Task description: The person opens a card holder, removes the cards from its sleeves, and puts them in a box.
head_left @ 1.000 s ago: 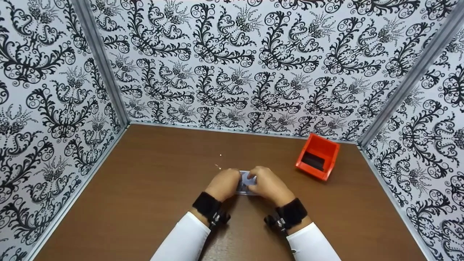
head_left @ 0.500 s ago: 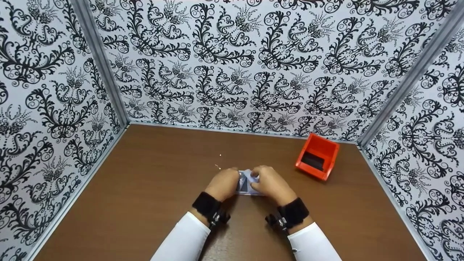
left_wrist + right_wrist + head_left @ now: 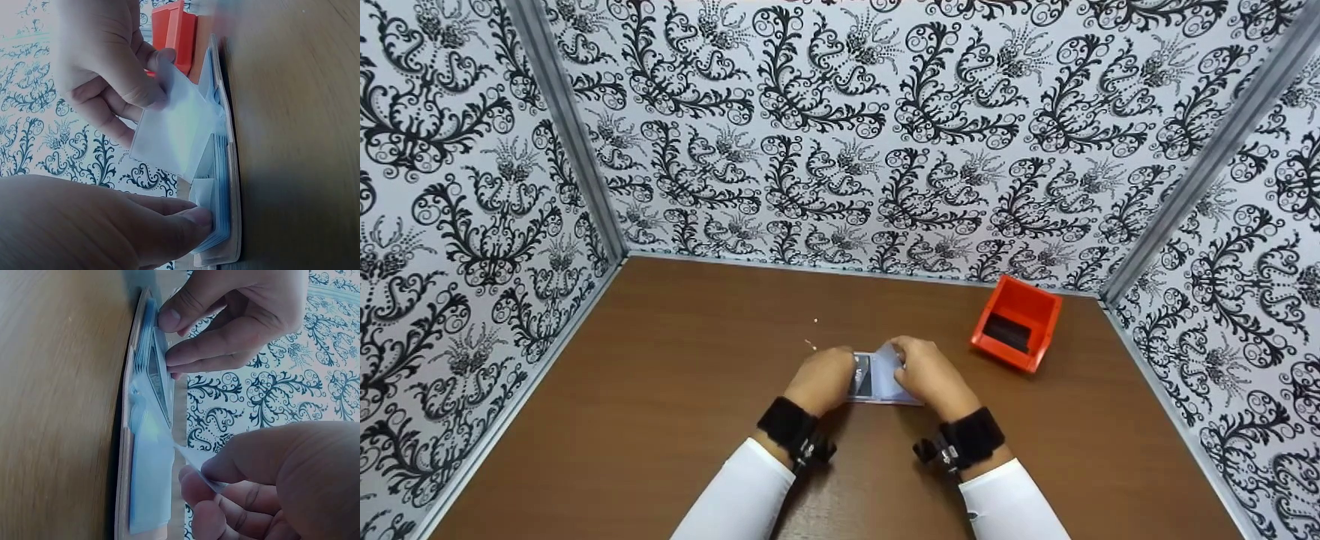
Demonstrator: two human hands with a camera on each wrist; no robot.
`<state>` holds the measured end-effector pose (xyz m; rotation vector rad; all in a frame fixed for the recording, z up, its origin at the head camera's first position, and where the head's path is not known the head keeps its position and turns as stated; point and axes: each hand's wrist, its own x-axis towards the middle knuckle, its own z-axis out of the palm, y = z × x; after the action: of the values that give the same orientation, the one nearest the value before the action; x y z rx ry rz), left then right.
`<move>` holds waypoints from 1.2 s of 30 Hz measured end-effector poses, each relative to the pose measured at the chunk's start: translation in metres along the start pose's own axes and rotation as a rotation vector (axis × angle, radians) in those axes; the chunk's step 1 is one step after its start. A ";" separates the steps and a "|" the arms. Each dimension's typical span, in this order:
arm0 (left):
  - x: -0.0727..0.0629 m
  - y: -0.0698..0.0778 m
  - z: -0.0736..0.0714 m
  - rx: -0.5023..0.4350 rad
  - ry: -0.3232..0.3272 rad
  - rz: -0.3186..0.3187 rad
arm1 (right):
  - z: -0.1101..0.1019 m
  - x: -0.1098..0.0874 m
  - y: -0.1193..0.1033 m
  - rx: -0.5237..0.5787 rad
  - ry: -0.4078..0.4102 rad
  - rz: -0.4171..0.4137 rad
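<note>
A card holder (image 3: 236, 225) with a tan cover lies opened flat on the table, a stack of clear plastic sleeves on each side. My right hand (image 3: 934, 379) pinches one sleeve page (image 3: 169, 124) between thumb and fingers, holding it raised and bent at the fold. On the left half, my left hand (image 3: 821, 381) grips the sleeve stack (image 3: 145, 337) near its outer edge, its thumb (image 3: 170, 319) against the sleeves. A dark printed card (image 3: 863, 376) shows in the left-hand sleeves beside the left fingers. The left hand covers the holder's left end in the head view.
A red bin (image 3: 1042, 296) with a dark item (image 3: 1007, 334) in it stands at the table's back right. Tiny bright specks (image 3: 810, 345) show on the brown table (image 3: 682, 337) beyond the left hand. Patterned walls (image 3: 840, 150) enclose the table's back and sides.
My right hand has shifted slightly right, drawing the sleeve page over and up. More of the dark card and the pale page now shows. The left hand has stayed in place.
</note>
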<state>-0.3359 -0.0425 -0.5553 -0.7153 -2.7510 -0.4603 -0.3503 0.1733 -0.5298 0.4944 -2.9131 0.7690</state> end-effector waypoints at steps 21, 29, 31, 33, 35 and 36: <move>0.000 0.004 -0.008 0.033 -0.087 -0.078 | 0.002 0.004 0.024 0.060 -0.094 0.210; -0.002 0.003 -0.011 0.027 -0.089 -0.068 | 0.001 0.003 0.017 -0.011 -0.037 0.187; -0.003 0.003 -0.012 0.028 -0.090 -0.065 | 0.001 0.003 0.013 -0.025 -0.024 0.157; -0.003 0.004 -0.013 0.019 -0.099 -0.069 | 0.000 0.002 0.010 -0.013 -0.011 0.134; -0.003 0.003 -0.013 0.009 -0.100 -0.074 | 0.000 0.002 0.006 0.020 0.006 0.104; -0.002 0.003 -0.013 0.007 -0.102 -0.077 | 0.000 0.002 0.004 0.045 0.013 0.084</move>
<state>-0.3303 -0.0455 -0.5433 -0.6505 -2.8820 -0.4413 -0.3538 0.1755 -0.5316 0.3712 -2.9268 0.8474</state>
